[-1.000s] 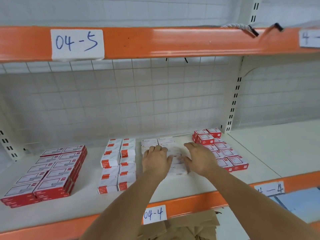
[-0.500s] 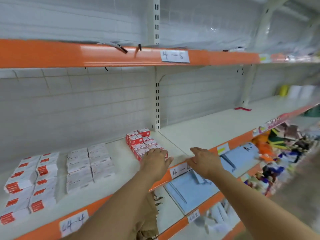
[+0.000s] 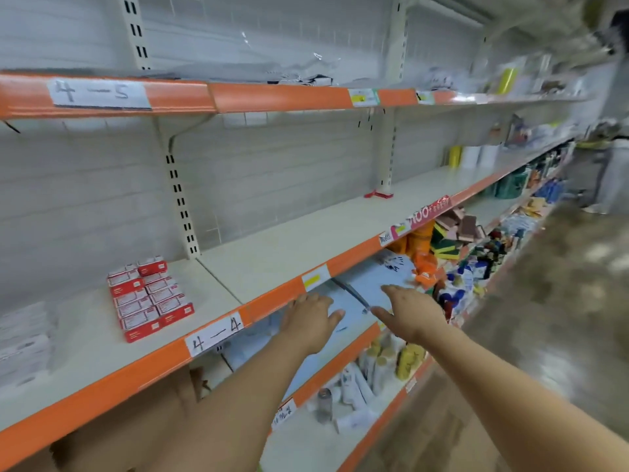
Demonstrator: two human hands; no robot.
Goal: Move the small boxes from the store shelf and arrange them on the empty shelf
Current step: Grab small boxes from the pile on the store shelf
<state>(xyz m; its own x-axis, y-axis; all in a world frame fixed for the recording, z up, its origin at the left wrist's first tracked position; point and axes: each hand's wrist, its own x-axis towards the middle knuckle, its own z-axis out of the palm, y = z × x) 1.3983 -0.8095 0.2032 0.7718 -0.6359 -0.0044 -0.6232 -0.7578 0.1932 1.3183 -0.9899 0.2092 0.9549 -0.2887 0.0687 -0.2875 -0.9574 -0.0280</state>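
Shelf [image 3: 272, 264], two empty hands: left hand [image 3: 311, 321], right hand [image 3: 410, 313]

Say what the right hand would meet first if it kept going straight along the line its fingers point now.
Probably the light blue sheet on the lower shelf, under the orange shelf edge. The right hand is open, holds nothing, and points up-left toward it; depth is unclear, so it might pass above.

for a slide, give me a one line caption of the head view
Both empty hands, left and right, reach out before the 4-4 shelf, past the red boxes.
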